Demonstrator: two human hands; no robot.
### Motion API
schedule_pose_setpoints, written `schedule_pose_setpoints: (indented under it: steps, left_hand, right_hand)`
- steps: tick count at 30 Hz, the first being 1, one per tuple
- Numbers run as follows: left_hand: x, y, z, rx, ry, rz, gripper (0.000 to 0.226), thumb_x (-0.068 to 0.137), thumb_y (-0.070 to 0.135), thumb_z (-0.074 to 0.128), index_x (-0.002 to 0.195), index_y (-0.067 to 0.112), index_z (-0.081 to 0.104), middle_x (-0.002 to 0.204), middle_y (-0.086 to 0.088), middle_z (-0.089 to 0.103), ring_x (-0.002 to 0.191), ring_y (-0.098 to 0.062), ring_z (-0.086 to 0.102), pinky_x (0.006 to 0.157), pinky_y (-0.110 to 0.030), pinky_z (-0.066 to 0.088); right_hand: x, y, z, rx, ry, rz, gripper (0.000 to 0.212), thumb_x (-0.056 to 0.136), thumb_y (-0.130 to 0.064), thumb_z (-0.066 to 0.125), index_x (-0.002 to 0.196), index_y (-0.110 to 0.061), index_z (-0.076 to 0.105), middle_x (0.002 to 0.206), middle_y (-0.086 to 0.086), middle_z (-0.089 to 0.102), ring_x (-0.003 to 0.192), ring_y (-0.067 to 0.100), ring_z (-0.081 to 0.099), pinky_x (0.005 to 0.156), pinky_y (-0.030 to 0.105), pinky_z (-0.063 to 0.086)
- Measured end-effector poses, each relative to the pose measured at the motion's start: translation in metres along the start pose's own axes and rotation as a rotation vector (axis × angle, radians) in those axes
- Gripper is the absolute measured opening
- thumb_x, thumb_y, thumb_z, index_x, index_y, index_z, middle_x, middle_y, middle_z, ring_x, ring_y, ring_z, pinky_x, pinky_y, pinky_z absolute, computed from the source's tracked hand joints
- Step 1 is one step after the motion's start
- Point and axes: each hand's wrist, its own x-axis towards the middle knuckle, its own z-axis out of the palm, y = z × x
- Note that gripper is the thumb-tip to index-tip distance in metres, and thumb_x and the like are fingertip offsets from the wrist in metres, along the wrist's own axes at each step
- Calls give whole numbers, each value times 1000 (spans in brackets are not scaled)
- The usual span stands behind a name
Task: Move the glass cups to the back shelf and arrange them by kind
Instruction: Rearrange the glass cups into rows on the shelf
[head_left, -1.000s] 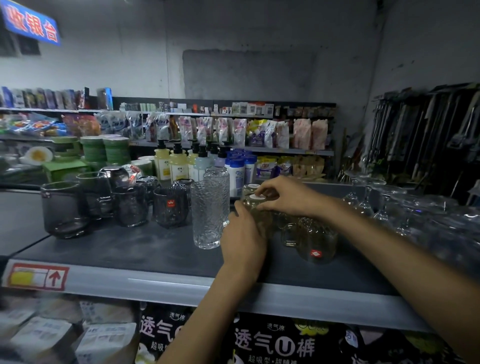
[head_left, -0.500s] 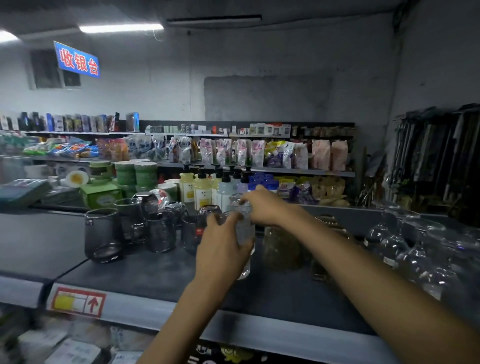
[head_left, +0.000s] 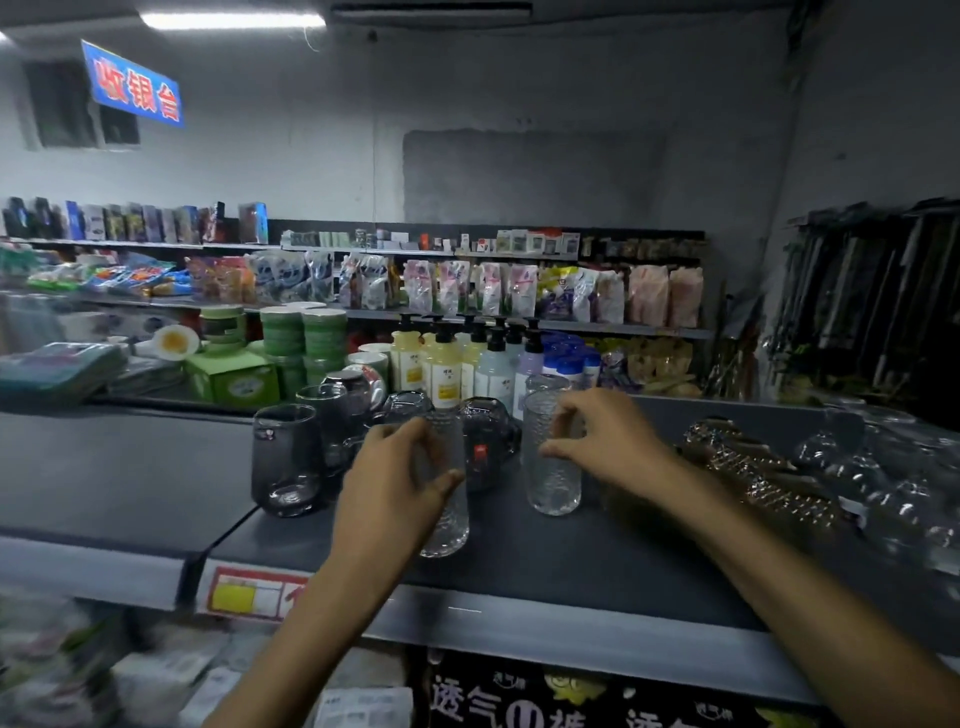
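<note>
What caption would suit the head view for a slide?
Left hand grips the near textured glass, right hand the far textured glass, on a grey shelf beside smoky cups.

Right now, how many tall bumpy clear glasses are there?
3. The first glass is in the left hand, the second glass is pinched by the right hand, the third glass peeks out behind it. More may be hidden.

Left hand (head_left: 395, 488) gripping textured glass (head_left: 448, 525), right hand (head_left: 610, 441) holding 2nd glass (head_left: 551, 480)
</note>
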Motion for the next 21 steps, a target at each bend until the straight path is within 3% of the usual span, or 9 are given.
schedule_pose_setpoints:
  steps: [3,6,12,16,19,21]
  left_hand:
    - [9,-25,-13,24,25,-4,32,81,39,85,99,28,61,111,-3,58,94,-32,65,76,-39,53]
    - [15,-39,-15,39,35,-29,33,84,41,81,105,32,57,119,-3,58,95,-34,65,72,-40,52]
    - [5,-57,-1,-94,115,49,66,92,38,74,147,35,39,146,-2,55,120,-35,62,81,-50,57]
    - [-6,-61,0,-173,168,43,77,92,29,75,157,21,34,151,-10,48,131,-32,53,93,-46,53]
    - [-27,-51,-5,-33,332,217,64,91,24,74,148,12,49,144,-14,50,125,-35,55,91,-49,55]
    - [-40,-33,-4,-65,299,312,56,92,29,74,143,14,55,139,-10,54,121,-30,58,94,-45,55]
  right_hand:
    - [-35,-13,12,139,240,53,28,78,-34,88,75,-25,61,85,-7,61,77,5,55,61,16,36]
    - [-59,-28,27,337,346,107,24,79,-30,86,76,-25,63,82,-3,64,78,12,61,68,25,49]
    - [-89,-52,40,622,420,237,18,84,-16,84,85,-18,67,91,1,67,87,11,65,69,9,48]
    - [-101,-55,31,721,478,272,18,83,-12,84,91,-15,69,97,7,68,89,11,66,72,12,52]
    - [-111,-54,19,797,538,274,18,82,-12,84,93,-14,70,92,4,72,88,15,69,75,18,55]
    - [-119,-50,13,892,557,308,15,82,-13,83,90,-16,71,94,5,75,93,21,72,82,28,58]
